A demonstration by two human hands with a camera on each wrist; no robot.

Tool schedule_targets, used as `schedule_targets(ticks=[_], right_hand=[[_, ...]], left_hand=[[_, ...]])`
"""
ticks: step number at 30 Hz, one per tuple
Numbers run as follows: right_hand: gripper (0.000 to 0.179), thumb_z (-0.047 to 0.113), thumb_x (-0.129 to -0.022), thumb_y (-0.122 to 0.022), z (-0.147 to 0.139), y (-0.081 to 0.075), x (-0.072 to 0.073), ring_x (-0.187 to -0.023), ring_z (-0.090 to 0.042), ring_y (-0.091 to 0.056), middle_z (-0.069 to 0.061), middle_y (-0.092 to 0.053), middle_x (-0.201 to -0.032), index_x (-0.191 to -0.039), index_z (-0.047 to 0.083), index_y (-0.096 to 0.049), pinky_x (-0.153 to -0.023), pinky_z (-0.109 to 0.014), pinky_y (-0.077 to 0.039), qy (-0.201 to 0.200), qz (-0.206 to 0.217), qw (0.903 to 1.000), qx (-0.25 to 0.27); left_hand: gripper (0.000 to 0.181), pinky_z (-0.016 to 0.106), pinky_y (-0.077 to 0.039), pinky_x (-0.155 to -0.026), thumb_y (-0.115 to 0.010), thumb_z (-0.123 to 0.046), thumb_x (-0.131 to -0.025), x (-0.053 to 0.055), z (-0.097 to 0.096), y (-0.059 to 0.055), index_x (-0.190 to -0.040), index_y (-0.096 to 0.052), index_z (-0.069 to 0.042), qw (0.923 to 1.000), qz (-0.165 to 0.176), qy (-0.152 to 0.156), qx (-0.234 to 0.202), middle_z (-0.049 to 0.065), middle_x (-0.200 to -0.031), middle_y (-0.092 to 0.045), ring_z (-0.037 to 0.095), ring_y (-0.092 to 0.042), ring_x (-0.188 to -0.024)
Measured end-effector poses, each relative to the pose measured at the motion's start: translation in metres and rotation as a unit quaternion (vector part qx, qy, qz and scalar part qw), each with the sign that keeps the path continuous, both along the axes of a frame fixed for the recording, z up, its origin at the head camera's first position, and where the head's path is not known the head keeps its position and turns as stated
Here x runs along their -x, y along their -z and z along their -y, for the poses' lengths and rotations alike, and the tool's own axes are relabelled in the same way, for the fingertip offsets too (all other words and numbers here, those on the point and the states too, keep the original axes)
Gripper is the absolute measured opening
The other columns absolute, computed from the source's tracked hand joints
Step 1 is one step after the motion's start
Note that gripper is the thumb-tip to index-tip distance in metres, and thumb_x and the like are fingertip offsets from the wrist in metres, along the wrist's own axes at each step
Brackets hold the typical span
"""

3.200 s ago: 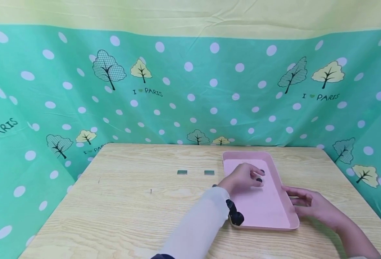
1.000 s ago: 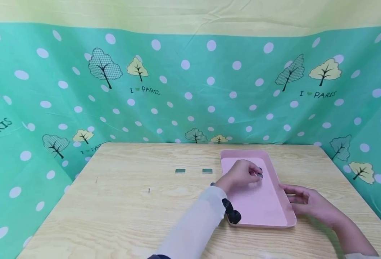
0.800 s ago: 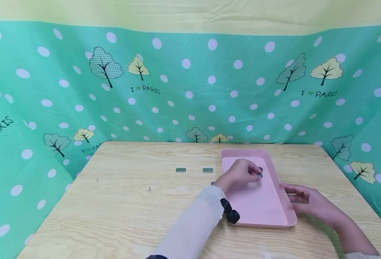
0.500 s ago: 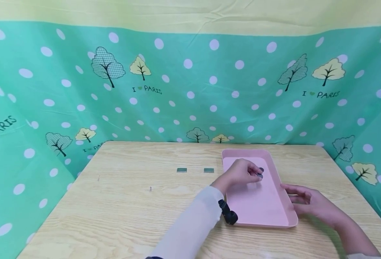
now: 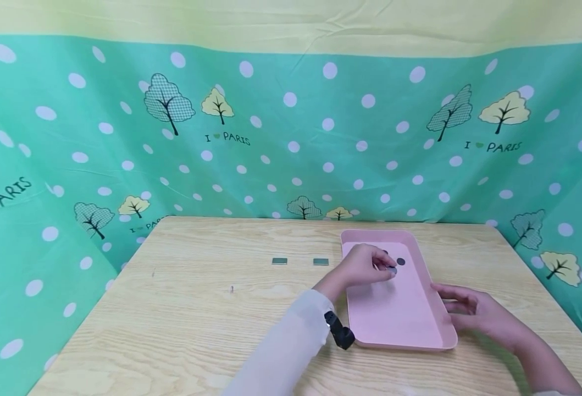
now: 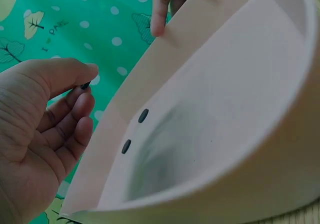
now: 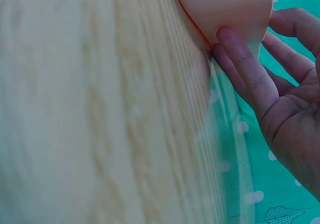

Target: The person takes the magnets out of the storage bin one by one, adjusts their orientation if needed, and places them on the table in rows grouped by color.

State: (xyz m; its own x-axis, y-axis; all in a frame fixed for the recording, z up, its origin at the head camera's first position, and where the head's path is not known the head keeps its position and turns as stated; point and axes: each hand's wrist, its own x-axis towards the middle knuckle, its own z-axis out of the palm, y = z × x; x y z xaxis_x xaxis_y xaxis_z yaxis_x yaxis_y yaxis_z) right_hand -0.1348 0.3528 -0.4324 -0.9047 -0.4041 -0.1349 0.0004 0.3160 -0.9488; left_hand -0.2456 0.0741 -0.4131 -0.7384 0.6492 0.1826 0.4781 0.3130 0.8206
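Observation:
A pink tray point(image 5: 394, 324) lies on the wooden table, right of centre. Above its floor my left hand point(image 5: 362, 267) pinches a small black disc point(image 6: 85, 85) between thumb and forefinger, the other fingers loosely bent. Two more black discs rest on the tray floor: one disc point(image 5: 400, 262) is in plain sight just beyond my fingertips, while the second disc point(image 6: 126, 146) is mostly covered by the hand in the head view. My right hand point(image 5: 474, 313) touches the tray's outer right wall with extended fingers and thumb, as the right wrist view point(image 7: 295, 99) also shows.
Two small dark green rectangular pieces, a left piece point(image 5: 280, 261) and a right piece point(image 5: 321, 262), lie apart on the table left of the tray. A green dotted cloth point(image 5: 251, 137) hangs behind and at both sides of the table point(image 5: 197, 319).
My left hand has taken hold of a disc and drawn it slightly left, uncovering the disc beyond the fingertips. The right hand stays at the tray wall.

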Motion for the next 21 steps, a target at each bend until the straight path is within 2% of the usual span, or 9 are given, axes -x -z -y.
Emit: schedule_targets(ticks=[9,21], right_hand=[[0.063,0.007,-0.094,-0.062,0.001,-0.001,-0.001,-0.109,-0.002,-0.061,0.026,-0.056,-0.127,-0.146,-0.009,-0.031,-0.082,-0.033,-0.056,0.006,-0.001,1.0000,0.000],[0.061,0.007,-0.095,-0.061,0.000,0.001,0.000,-0.109,-0.001,-0.060,0.025,-0.056,-0.126,-0.146,-0.009,-0.032,-0.082,-0.034,-0.056,0.009,0.003,1.0000,0.001]], left_hand=[[0.014,0.013,-0.050,-0.066,-0.077,-0.007,-0.083,-0.008,0.016,-0.006,-0.096,-0.076,-0.004,0.9999,-0.010,-0.006,-0.008,-0.008,-0.076,-0.068,-0.003,-0.057,-0.069],[0.012,0.016,-0.052,-0.066,-0.077,-0.010,-0.082,-0.015,0.043,-0.004,-0.094,-0.077,-0.007,0.9989,-0.033,-0.021,-0.024,-0.009,-0.078,-0.065,-0.001,-0.058,-0.070]])
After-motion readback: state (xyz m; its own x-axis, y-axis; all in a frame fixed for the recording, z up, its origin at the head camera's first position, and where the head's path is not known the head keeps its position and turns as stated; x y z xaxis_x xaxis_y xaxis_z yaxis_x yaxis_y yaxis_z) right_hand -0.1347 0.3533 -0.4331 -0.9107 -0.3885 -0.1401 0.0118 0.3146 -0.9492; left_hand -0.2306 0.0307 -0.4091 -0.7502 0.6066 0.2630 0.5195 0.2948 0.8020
